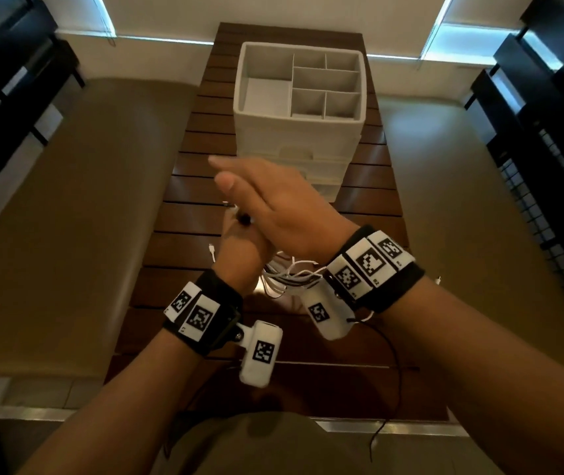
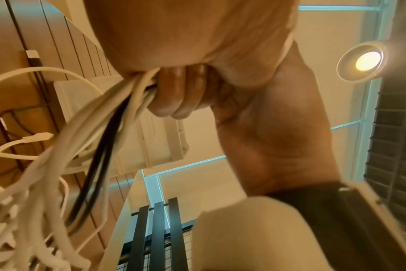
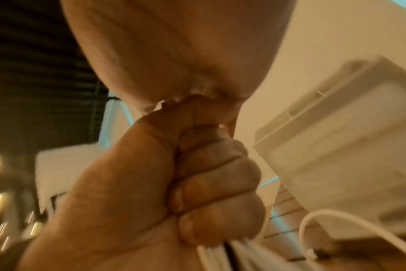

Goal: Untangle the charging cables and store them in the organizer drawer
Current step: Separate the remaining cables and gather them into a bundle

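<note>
My left hand (image 1: 241, 246) is a fist around a bundle of white and black charging cables (image 2: 100, 132). The loose loops (image 1: 287, 277) hang below it onto the wooden table. Short cable ends (image 1: 241, 216) stick out of the top of the fist. My right hand (image 1: 263, 197) lies across the top of the left fist, its fingers straight and pointing left. The right wrist view shows the left fist (image 3: 204, 176) just under the right palm. The white organizer (image 1: 299, 132) stands farther back on the table, with open compartments on top and its front drawers closed.
The slatted brown table (image 1: 177, 186) is narrow, with beige floor on both sides. A white connector (image 1: 212, 250) lies left of the bundle, and another small plug (image 1: 438, 280) sits at the right edge. A thin black wire (image 1: 395, 354) dangles from my right wrist.
</note>
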The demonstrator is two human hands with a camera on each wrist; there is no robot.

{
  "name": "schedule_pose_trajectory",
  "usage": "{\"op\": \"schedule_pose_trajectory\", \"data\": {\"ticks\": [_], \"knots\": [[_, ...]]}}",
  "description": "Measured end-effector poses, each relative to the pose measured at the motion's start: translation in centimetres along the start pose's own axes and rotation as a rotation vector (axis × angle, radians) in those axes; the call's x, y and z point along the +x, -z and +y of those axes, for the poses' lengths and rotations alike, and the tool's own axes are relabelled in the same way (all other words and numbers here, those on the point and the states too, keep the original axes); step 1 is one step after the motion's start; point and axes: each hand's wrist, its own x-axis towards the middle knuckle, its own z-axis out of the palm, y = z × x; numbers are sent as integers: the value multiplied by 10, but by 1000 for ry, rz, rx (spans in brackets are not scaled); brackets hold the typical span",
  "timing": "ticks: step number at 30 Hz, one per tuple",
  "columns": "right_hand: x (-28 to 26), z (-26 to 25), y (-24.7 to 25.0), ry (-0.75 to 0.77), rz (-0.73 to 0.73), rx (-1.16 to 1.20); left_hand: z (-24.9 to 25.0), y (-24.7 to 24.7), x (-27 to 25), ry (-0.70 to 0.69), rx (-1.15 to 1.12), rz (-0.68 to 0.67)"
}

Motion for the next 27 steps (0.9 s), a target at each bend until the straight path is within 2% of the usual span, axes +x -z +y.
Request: {"op": "schedule_pose_trajectory", "data": {"ticks": [2, 3, 4, 6, 8, 9, 13, 17, 19, 22, 23, 24, 27], "knots": [[-3, 8, 4, -75, 190, 271, 6, -1, 5, 5, -30, -20], [-7, 14, 1, -132, 199, 332, 9, 2, 8, 15, -51, -10], [-11, 20, -4, -197, 132, 351, 14, 4, 10, 26, -45, -7], [-24, 29, -22, -313, -133, 319, 21, 11, 13, 32, -126, -49], [-37, 37, -33, -353, -358, 266, 27, 16, 16, 12, -182, -124], [-40, 40, -34, -340, -405, 246, 30, 18, 17, 9, -204, -152], [-38, 53, -14, -154, -340, -53, 42, 38, 22, 12, -238, -149], [-41, 78, 12, -244, -365, -182, 63, 64, 26, -23, -249, -81], [-41, 86, 26, -273, -272, -206, 68, 73, 27, -50, -246, -63], [-35, 85, 39, -200, -43, -165, 69, 77, 26, -73, -235, -33], [-33, 82, 42, -175, -11, -164, 68, 77, 27, -76, -234, -28], [-31, 80, 44, -163, -24, -178, 68, 77, 27, -78, -233, -26], [-30, 83, 44, -241, -193, -272, 68, 76, 29, -91, -220, -33]]}}
